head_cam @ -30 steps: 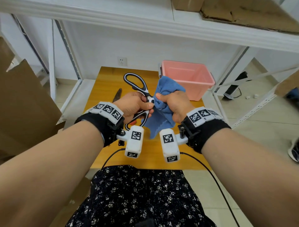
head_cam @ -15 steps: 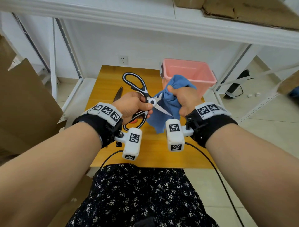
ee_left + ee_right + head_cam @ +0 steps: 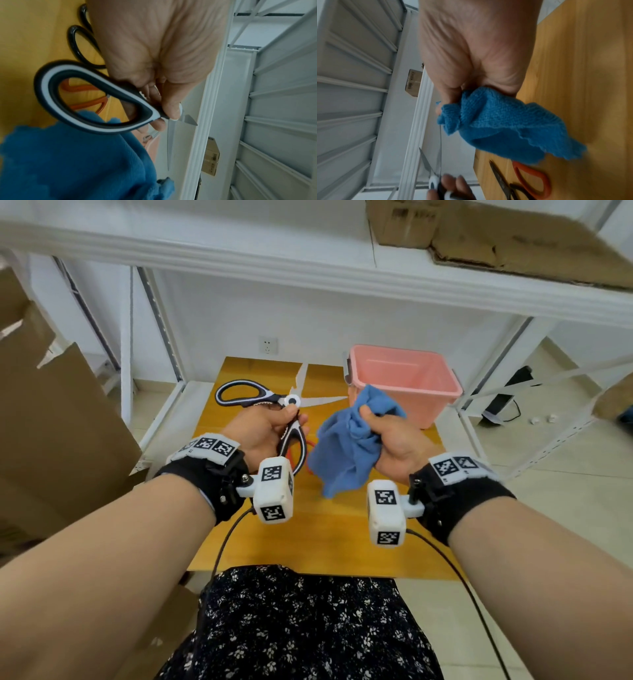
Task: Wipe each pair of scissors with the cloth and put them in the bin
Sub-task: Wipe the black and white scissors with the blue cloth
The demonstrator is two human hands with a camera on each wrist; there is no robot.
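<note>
The left hand (image 3: 265, 428) grips black-and-white-handled steel kitchen scissors (image 3: 274, 405), blades spread open toward the pink plastic bin (image 3: 404, 381). The right hand (image 3: 387, 436) clutches the blue cloth (image 3: 342, 446) just before the bin. Wiping open blades risks cutting fingers.

This looks like a storeroom or stockroom. White metal shelving (image 3: 308, 275) spans overhead with a torn cardboard box (image 3: 496, 234) on top, and more flattened cardboard (image 3: 51, 422) leans at the left. A small wooden counter (image 3: 325, 535) stands tucked under the rack against a white wall with a socket (image 3: 268, 345), on a pale tiled floor (image 3: 548, 491).
</note>
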